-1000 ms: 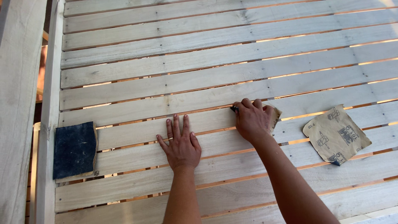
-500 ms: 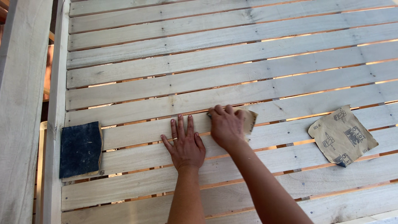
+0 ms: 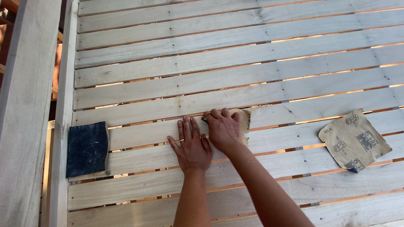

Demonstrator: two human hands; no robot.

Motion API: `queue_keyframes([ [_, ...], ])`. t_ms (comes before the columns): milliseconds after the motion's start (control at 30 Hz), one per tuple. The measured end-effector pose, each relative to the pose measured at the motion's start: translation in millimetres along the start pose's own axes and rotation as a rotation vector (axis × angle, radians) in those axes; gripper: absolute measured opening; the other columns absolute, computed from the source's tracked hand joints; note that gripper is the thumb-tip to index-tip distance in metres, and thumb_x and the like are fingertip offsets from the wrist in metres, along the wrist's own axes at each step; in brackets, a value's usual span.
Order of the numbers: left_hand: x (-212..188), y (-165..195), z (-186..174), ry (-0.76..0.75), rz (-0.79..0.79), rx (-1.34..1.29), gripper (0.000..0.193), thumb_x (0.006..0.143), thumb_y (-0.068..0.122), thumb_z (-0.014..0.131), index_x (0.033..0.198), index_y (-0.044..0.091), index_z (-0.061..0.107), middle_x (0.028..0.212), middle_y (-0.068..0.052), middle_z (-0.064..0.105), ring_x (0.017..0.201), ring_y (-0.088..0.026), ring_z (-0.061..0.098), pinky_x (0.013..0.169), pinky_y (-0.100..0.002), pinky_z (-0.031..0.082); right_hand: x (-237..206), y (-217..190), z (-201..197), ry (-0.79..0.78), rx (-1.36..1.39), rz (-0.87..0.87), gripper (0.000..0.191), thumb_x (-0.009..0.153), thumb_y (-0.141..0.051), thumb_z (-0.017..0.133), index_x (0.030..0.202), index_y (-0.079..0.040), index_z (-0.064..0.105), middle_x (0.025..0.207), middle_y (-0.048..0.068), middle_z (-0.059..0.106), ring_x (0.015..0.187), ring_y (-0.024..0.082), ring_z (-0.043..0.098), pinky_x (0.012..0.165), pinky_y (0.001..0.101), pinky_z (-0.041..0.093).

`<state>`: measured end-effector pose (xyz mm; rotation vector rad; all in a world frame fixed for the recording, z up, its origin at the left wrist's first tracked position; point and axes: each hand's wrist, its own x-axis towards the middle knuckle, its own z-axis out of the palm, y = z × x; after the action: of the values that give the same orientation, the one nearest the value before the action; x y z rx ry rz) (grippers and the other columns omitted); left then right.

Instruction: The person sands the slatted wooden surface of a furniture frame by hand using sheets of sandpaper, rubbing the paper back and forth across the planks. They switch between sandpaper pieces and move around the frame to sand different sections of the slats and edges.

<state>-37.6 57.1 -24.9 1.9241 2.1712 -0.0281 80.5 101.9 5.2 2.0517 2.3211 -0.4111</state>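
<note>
- The left hand (image 3: 191,145) is lying flat, palm down, on the pale slatted wooden surface (image 3: 235,71), fingers spread and pointing toward 12 o'clock; it is gripping nothing.
- The right hand (image 3: 223,128) is sitting just beside it at about 2 o'clock, the two hands touching or nearly touching along their inner edges.
- The right hand is pressing down on a folded piece of tan sandpaper (image 3: 245,120), fingers curled over it; only the paper's far edge is showing, at 3 o'clock of the knuckles.
- That sandpaper is lying on one slat near the middle of the view, right against a narrow gap between slats.
- Both forearms are coming in from 6 o'clock, the right one crossing up from the lower right.
- A loose sandpaper sheet (image 3: 353,141) is resting printed side up at 3 o'clock of the hands, well apart from them, bridging two slats.
- A dark blue sanding block (image 3: 87,149) is lying at 9 o'clock of the left hand, well apart, against the upright wooden rail (image 3: 63,126) that is edging the slats.
- A broader wooden post (image 3: 25,113) is standing farther out at 9 o'clock, beyond that rail.
- Orange light is showing through the gaps between the slats.
</note>
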Motion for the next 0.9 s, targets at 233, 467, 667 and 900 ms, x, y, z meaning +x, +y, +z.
queue_keyframes([
  [233, -1, -1, -1, -0.058, -0.024, -0.012, 0.068, 0.099, 0.037, 0.032, 0.163, 0.021, 0.012, 0.171, 0.002, 0.004, 0.156, -0.018, 0.003, 0.122, -0.061, -0.001, -14, 25, -17, 0.012, -0.045, 0.133, 0.042, 0.092, -0.015, 0.060, 0.133, -0.026, 0.063, 0.127, -0.008, 0.063, 0.116, 0.019, 0.053, 0.098, 0.0459, 0.034],
  [467, -4, 3, -11, -0.064, -0.004, -0.028, 0.070, 0.099, 0.037, 0.033, 0.163, 0.019, 0.011, 0.173, 0.001, 0.003, 0.156, -0.019, 0.002, 0.121, -0.061, -0.001, -13, -1, 4, 0.112, 0.036, -0.068, 0.051, 0.087, -0.018, 0.063, 0.137, -0.021, 0.061, 0.120, -0.006, 0.064, 0.111, 0.020, 0.055, 0.094, 0.0465, 0.035],
  [667, 1, -4, -27, -0.114, -0.020, -0.049, 0.069, 0.100, 0.037, 0.032, 0.162, 0.019, 0.009, 0.171, 0.001, 0.001, 0.157, -0.019, 0.000, 0.121, -0.061, -0.002, -26, 5, 6, 0.195, -0.055, -0.011, 0.056, 0.091, -0.022, 0.061, 0.147, -0.018, 0.055, 0.121, -0.004, 0.062, 0.113, 0.020, 0.054, 0.092, 0.0438, 0.038],
  [900, 3, -6, -23, -0.111, -0.019, -0.050, 0.068, 0.101, 0.038, 0.030, 0.163, 0.021, 0.008, 0.171, 0.001, 0.001, 0.156, -0.018, 0.001, 0.123, -0.061, -0.002, -26, 6, 23, 0.069, -0.017, -0.126, 0.064, 0.091, -0.041, 0.062, 0.152, -0.033, 0.042, 0.153, -0.001, 0.039, 0.142, 0.023, 0.034, 0.119, 0.0478, 0.023],
])
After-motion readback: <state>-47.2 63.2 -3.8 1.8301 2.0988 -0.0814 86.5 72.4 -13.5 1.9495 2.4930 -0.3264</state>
